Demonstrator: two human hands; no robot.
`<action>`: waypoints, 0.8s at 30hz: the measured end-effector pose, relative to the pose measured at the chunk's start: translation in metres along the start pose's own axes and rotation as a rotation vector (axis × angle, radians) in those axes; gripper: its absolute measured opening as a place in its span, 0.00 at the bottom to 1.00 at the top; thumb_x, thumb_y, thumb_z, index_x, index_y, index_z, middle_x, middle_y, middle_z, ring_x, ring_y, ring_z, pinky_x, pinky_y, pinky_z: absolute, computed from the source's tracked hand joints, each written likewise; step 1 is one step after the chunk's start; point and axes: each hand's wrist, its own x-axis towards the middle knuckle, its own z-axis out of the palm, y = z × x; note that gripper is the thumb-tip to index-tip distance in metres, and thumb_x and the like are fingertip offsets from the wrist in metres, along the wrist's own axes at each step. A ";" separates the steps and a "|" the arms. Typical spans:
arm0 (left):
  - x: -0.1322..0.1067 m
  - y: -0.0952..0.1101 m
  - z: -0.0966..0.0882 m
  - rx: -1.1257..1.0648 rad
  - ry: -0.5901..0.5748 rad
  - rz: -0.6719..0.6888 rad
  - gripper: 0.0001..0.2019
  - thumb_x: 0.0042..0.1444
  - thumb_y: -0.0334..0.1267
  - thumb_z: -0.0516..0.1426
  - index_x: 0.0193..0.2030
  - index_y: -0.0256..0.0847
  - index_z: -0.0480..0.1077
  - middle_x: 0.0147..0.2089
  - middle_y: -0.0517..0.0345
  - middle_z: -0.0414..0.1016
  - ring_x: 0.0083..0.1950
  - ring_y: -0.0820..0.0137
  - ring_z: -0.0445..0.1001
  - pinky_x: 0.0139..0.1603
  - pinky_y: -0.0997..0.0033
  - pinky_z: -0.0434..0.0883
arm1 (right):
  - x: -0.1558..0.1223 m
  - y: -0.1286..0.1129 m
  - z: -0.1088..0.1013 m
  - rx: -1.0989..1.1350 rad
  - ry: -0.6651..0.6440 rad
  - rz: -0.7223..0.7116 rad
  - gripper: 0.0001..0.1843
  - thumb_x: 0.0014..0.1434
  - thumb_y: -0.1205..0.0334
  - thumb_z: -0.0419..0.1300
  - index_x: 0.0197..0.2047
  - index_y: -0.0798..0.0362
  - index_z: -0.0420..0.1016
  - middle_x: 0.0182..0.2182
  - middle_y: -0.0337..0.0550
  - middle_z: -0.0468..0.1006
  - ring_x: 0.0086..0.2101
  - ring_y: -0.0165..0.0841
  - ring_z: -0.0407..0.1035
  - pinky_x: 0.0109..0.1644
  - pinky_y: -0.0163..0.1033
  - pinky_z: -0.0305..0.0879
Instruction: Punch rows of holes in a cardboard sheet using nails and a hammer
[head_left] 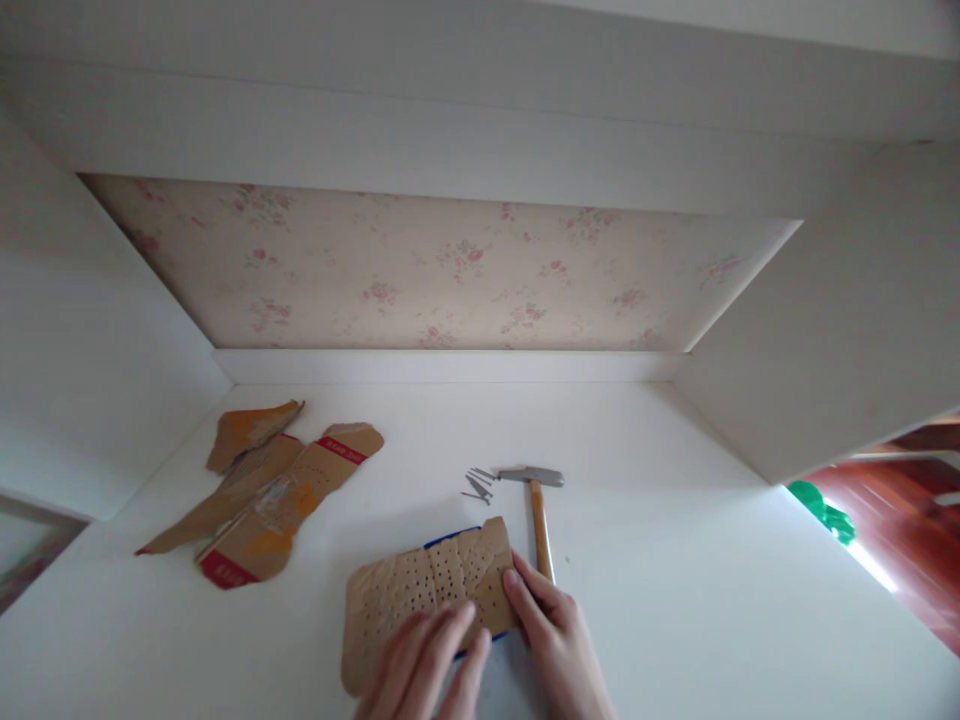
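Note:
A piece of brown cardboard (397, 590) full of small punched holes lies near the front of the white surface. Blue edges of something beneath it (452, 537) peek out at its top and bottom; the rest is covered. My right hand (559, 630) pinches the cardboard's right edge between thumb and fingers. Over its lower middle, my left hand (431, 665) has its fingers stretched and apart; whether they touch the cardboard is unclear. Just beyond my right hand lies a hammer (538, 515) with a wooden handle and grey head. Several nails (478, 485) are scattered left of the hammer head.
Torn cardboard scraps (277, 500) with red strips and orange patches lie at the left of the white tabletop (675, 580). White panels (817, 310) enclose the sides and top, with floral wallpaper (450, 270) behind. A green object (823, 510) shows past the right edge.

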 end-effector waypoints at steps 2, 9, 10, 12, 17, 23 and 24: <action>0.004 0.023 0.020 -0.011 0.018 0.003 0.12 0.65 0.35 0.53 0.49 0.46 0.77 0.48 0.58 0.80 0.49 0.69 0.77 0.64 0.65 0.63 | 0.000 0.000 0.002 0.082 0.008 0.018 0.29 0.59 0.44 0.61 0.59 0.51 0.75 0.49 0.43 0.83 0.54 0.46 0.70 0.56 0.44 0.66; -0.004 0.029 0.042 0.019 0.043 0.003 0.16 0.65 0.35 0.51 0.53 0.51 0.76 0.50 0.59 0.80 0.50 0.69 0.76 0.70 0.60 0.53 | -0.003 -0.003 0.009 0.514 -0.113 0.138 0.24 0.57 0.48 0.65 0.55 0.47 0.79 0.29 0.36 0.82 0.28 0.30 0.71 0.29 0.31 0.64; -0.004 0.027 0.040 0.022 0.029 0.011 0.16 0.66 0.35 0.51 0.54 0.52 0.76 0.51 0.59 0.80 0.51 0.69 0.76 0.69 0.60 0.54 | -0.003 -0.002 0.010 0.506 -0.101 0.153 0.23 0.57 0.48 0.65 0.54 0.47 0.79 0.24 0.35 0.79 0.23 0.27 0.67 0.26 0.30 0.61; -0.003 0.025 0.035 0.030 0.011 0.018 0.16 0.66 0.35 0.52 0.55 0.52 0.75 0.51 0.59 0.80 0.52 0.69 0.75 0.68 0.60 0.55 | -0.003 0.001 0.009 0.483 -0.090 0.168 0.23 0.57 0.48 0.65 0.53 0.48 0.80 0.19 0.32 0.74 0.20 0.25 0.61 0.26 0.29 0.60; -0.001 0.025 0.031 0.050 -0.014 0.011 0.14 0.66 0.35 0.52 0.53 0.51 0.76 0.51 0.59 0.80 0.51 0.68 0.75 0.68 0.58 0.56 | -0.001 0.012 0.005 0.422 -0.045 0.168 0.24 0.57 0.46 0.65 0.52 0.51 0.81 0.18 0.32 0.70 0.19 0.24 0.55 0.25 0.30 0.59; -0.002 0.021 0.030 0.051 -0.014 0.023 0.14 0.66 0.36 0.53 0.52 0.51 0.76 0.52 0.61 0.79 0.55 0.67 0.74 0.69 0.58 0.55 | 0.001 0.017 0.003 0.407 -0.089 0.121 0.25 0.58 0.48 0.65 0.57 0.46 0.77 0.35 0.39 0.84 0.40 0.35 0.73 0.48 0.36 0.68; -0.002 0.021 0.030 0.051 -0.010 0.027 0.13 0.66 0.36 0.53 0.52 0.51 0.77 0.53 0.61 0.79 0.57 0.67 0.73 0.70 0.58 0.55 | 0.001 0.017 0.003 0.415 -0.102 0.116 0.26 0.58 0.48 0.65 0.57 0.46 0.76 0.40 0.40 0.84 0.46 0.37 0.72 0.54 0.39 0.65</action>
